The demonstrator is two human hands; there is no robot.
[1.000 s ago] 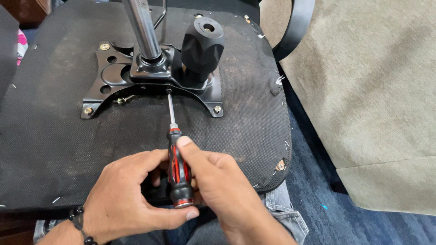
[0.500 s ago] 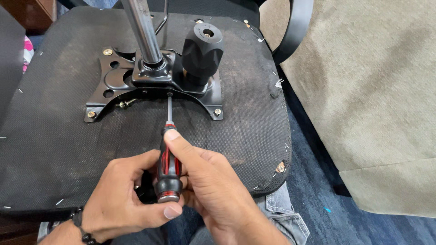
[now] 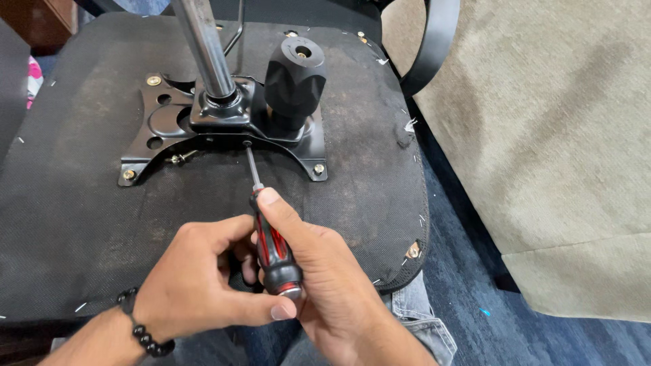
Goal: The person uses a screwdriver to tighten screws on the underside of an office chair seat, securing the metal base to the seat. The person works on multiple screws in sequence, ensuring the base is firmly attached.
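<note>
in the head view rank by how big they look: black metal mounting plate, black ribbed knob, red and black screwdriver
1. Black metal mounting plate, widest by far.
2. Red and black screwdriver; nearer the camera, so unsure against the knob.
3. Black ribbed knob.

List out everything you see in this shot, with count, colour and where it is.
screwdriver: one, red and black handle, held in both hands, tip at the metal plate
metal plate: one, black, bolted to the seat underside
chrome post: one, silver, rising from the plate
knob: one, black, right of the post
seat underside: one, dark fabric, stapled edges
armrest: one, black, upper right
cloth: one, beige, right
bracelet: one, black beads, left wrist
left hand: one, beside the handle
right hand: one, around the handle
</note>
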